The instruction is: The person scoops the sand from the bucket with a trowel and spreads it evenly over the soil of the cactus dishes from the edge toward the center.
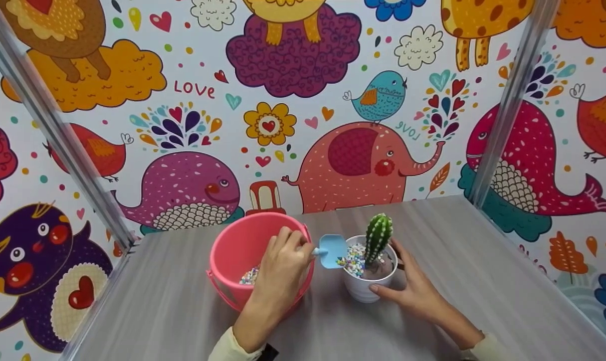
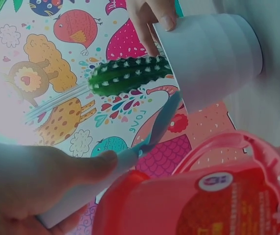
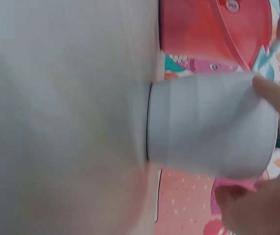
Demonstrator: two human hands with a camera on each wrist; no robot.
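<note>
Two hands at work on the grey table. Left hand has fingers curled round the handle of a small blue scoop, held above the pink bucket. The scoop's long axis runs left to right, blade end reaching over the near-left rim of the white pot. Right hand cups that pot from its right side, thumb on the front wall, fingers wrapped behind. Pot stands upright, just beside the bucket on its right, maybe touching; can't tell from the head view. A green cactus stands upright in the pot, coloured pebbles heaped on its left side, right under the blade. More pebbles lie in the bucket's bottom. The left hand is nearer the bucket, the pot to its right.
</note>
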